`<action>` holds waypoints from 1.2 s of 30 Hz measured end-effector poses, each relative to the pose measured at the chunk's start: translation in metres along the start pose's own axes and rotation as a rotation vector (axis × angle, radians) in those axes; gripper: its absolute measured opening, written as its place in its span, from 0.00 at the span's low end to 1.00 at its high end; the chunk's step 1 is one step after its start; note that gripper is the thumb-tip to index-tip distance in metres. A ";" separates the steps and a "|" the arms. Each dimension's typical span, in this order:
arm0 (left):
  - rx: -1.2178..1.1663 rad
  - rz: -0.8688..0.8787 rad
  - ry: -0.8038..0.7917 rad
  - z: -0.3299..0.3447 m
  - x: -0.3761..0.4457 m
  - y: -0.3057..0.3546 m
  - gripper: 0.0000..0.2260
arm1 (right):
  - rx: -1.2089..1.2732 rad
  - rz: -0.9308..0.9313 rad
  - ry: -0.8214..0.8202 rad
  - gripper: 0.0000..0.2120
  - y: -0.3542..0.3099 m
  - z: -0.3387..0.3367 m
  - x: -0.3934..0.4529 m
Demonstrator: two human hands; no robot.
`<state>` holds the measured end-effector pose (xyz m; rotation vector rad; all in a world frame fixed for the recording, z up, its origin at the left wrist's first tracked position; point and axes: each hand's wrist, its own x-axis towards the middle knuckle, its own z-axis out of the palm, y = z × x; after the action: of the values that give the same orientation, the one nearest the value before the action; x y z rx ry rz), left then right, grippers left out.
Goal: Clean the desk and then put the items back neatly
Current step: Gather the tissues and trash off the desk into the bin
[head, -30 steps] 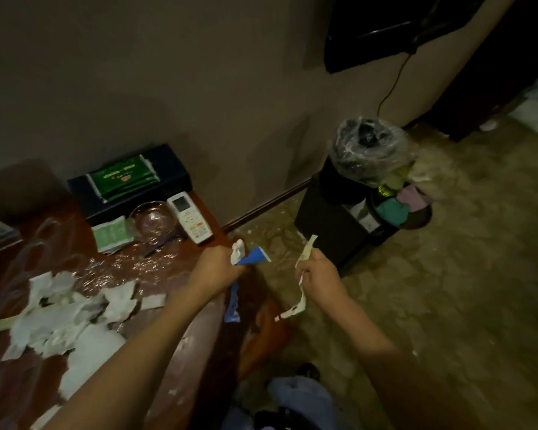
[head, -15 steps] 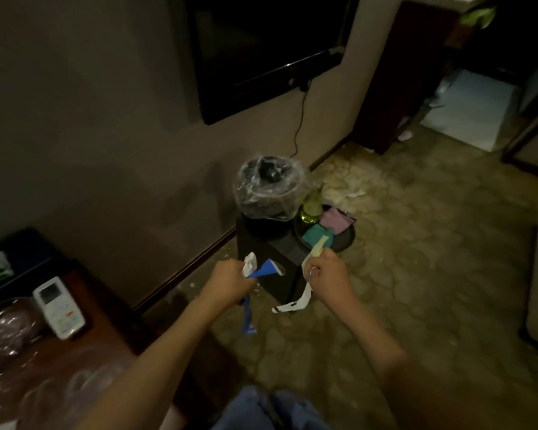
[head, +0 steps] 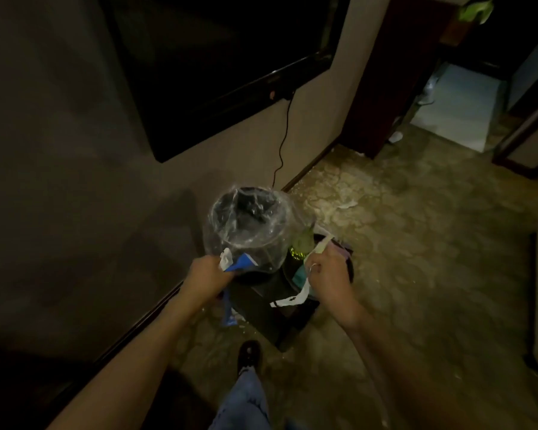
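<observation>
Clear plastic lines the bin (head: 249, 225) at the middle of the frame, its wrinkled bag (head: 221, 243) folded out over the round rim; the inside is dark and what lies in it cannot be made out. Just right of the bin, a low dark stand (head: 280, 293) carries a green bottle (head: 300, 243) and some teal and pink cloths, mostly covered by the right hand.

Below the bin's near edge, the left hand (head: 207, 276) has its fingers curled tight round a blue and white wrapper (head: 235, 262); one end sticks up beside the bag, and a blue strip hangs down under the fist. The right hand (head: 326, 274), a ring on one finger, has its fingers curled round a white paper strip (head: 294, 297) whose upper end pokes up past the knuckles while its lower end droops toward the stand. Both scraps are in the air near the bin, neither inside it.

Across the upper left of the frame a dark flat screen (head: 218, 66) hangs on the wall, with a cable (head: 281, 150) trailing down to the floor. At the bottom centre show a dark shoe (head: 249, 356) and a denim leg, cut off by the frame edge. Small pale bits dot the stone-patterned floor (head: 416, 243). The upper right corner is dim and blurred: a doorway with a pale patch beyond it, details unclear.
</observation>
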<state>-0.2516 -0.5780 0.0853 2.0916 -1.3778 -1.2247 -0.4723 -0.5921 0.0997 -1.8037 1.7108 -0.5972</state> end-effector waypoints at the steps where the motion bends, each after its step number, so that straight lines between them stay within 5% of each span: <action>1: 0.001 0.006 0.016 -0.008 0.025 0.005 0.08 | 0.002 0.023 0.010 0.18 -0.005 0.003 0.026; 12: 0.048 -0.050 0.074 -0.035 0.227 0.062 0.05 | -0.008 0.069 0.124 0.08 -0.046 0.041 0.247; 17: 0.108 -0.125 -0.059 -0.011 0.263 0.052 0.11 | -0.325 -0.038 -0.269 0.18 -0.022 0.096 0.258; 23: 0.199 -0.178 -0.429 -0.009 0.287 0.034 0.23 | -0.458 0.063 -0.702 0.18 -0.004 0.149 0.281; 30: 0.273 -0.171 -0.292 -0.009 0.291 0.024 0.15 | -0.513 0.139 -1.044 0.17 0.012 0.175 0.289; 36: 0.291 -0.135 -0.226 -0.028 0.272 0.037 0.12 | -0.336 0.018 -0.947 0.19 -0.007 0.124 0.294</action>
<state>-0.2087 -0.8363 -0.0006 2.3318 -1.6208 -1.4251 -0.3607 -0.8719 -0.0062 -1.8269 1.1760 0.5379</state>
